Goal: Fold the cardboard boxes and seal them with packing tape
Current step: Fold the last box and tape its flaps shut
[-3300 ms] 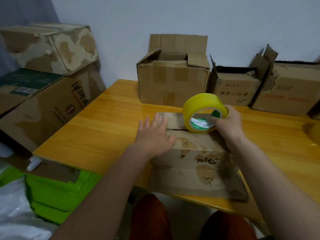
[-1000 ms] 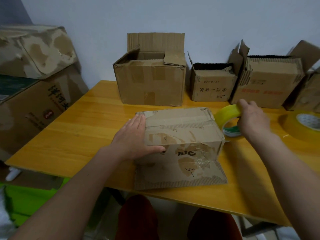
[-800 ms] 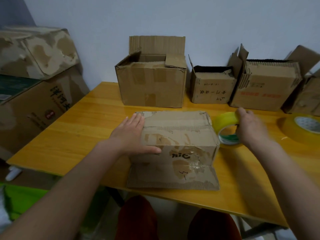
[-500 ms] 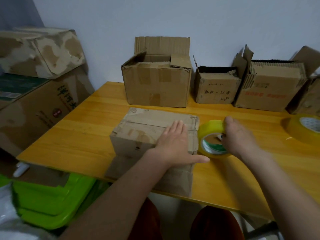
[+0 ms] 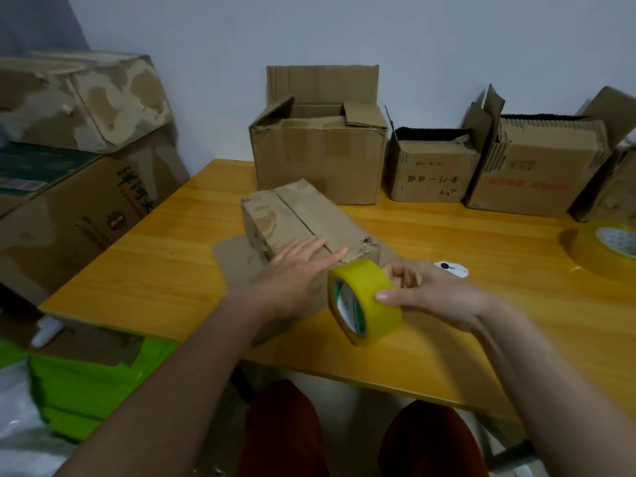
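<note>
On the near middle of the counter (image 5: pixel 481 242), in the head view, the small box (image 5: pixel 296 215) now lies turned, its flap seam running from far left toward the person, where half a second ago it sat more square. The left hand (image 5: pixel 296 273) presses flat, fingers straight, on its near end. The right hand (image 5: pixel 430 294) grips the yellow tape roll (image 5: pixel 364 301), brought round to the seam's near end, so taping probably starts here.
</note>
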### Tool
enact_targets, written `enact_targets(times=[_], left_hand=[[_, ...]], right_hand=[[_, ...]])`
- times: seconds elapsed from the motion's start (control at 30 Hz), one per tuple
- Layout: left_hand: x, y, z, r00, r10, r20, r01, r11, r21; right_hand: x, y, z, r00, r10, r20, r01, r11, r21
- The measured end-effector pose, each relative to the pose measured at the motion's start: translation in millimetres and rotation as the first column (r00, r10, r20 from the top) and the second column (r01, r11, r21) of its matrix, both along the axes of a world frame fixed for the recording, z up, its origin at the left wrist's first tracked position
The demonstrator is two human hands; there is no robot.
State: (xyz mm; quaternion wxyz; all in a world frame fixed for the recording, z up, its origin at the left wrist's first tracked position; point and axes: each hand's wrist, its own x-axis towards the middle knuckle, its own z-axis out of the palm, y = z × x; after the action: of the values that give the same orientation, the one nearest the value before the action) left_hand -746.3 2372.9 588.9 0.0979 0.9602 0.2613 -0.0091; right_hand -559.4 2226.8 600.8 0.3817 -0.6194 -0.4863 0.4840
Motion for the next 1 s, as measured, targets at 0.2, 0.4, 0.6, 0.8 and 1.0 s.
enact_targets(times=[0.2,0.4,0.6,0.8,1.0], left_hand=[[-14.7,28.2,-2.2,1.000,0.000,-0.002,0.000,1.000,0.006],[-15.3,35.7,-0.4,0.999,0.034,0.027,-0.032,0.996,-0.078],[1.9,16.8,-11.8,0.887,0.293,0.358,-0.261,0.956,-0.135],[4.3,18.4,-16.4,0.876,0.313,0.367,-0.274,0.949,-0.155],[3.3,15.6,-15.4,0.881,0.307,0.359,-0.267,0.951,-0.156]], right_hand=[[-25.4,20.9,-1.9,0.998,0.040,-0.045,-0.042,0.998,-0.038],[-28.6,23.8,-5.8,0.989,0.078,-0.127,-0.091,0.991,-0.102],[-26.1,18.8,-4.2,0.981,0.073,-0.180,-0.093,0.990,-0.107],[29.9,26.3,-23.4,0.764,-0.378,0.523,0.403,0.913,0.070],[81.8,19.6,-67.7,0.357,-0.188,0.915,0.545,0.837,-0.041]])
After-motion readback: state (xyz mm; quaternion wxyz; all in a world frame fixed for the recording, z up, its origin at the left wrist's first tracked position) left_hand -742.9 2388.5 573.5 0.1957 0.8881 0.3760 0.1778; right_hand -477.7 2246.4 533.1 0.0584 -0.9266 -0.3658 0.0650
